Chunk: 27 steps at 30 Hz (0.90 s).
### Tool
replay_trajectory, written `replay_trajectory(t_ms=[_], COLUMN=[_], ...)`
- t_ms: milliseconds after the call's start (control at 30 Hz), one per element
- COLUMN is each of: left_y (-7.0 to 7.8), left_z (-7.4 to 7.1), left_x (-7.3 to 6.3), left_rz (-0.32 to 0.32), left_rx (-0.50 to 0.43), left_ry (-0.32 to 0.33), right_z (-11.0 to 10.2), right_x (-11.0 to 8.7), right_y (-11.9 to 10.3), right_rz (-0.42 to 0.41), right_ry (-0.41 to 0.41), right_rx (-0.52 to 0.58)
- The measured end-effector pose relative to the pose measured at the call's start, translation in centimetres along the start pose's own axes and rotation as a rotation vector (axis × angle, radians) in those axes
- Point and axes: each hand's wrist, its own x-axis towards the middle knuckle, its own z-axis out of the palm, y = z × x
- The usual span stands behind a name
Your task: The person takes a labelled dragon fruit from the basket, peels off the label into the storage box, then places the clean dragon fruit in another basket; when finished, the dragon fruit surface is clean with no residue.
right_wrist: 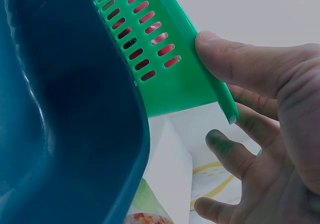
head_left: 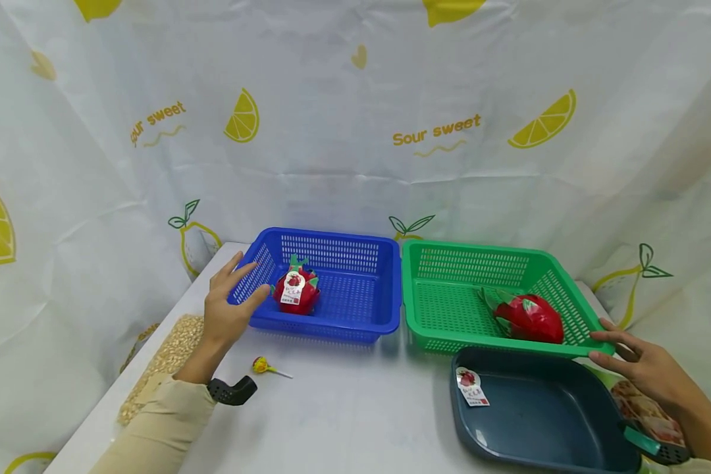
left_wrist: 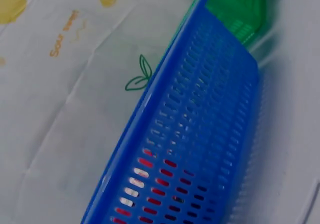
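My left hand (head_left: 228, 306) is held at the left end of the blue basket (head_left: 326, 321), thumb and fingers spread apart, holding nothing. Inside that basket sits a red dragon fruit (head_left: 302, 299) with green leaf tips and a white label; its red shows through the slots in the left wrist view. On the right, my right hand (head_left: 652, 368) pinches the near right corner of the green basket (right_wrist: 185, 91), thumb on one side of the rim and fingers on the other. A second dragon fruit (head_left: 530, 318) lies on its side in the green basket.
A dark blue basin (head_left: 539, 421) with a fruit label (head_left: 472, 387) stands before the green basket. Beneath its right side lies a printed food bag (head_left: 648, 411). A lollipop (head_left: 262, 365) and a bag of grains (head_left: 172, 355) lie at the left. A printed curtain hangs behind.
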Motion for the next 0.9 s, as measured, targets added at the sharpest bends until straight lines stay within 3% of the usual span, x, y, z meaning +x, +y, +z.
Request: replay_trajectory(t_ms=[167,467,900], left_y=[-1.4,-4.8,-7.1], left_z=[-0.4,-0.9,-1.1], left_x=[-0.1,-0.1,-0.5], left_rz=[-0.084,-0.173,-0.274], left_rx=[0.058,0.111,0.168], left_ry=[-0.007,-0.016,-0.099], right_z=[0.0,0.0,0.3], right_x=[0.0,-0.1,0.0], right_y=[0.0,0.2,0.3], right_rz=[0.005,-0.006,-0.019], right_ry=[0.002,0.017,0.028], right_rx=[0.002,0.005,0.017])
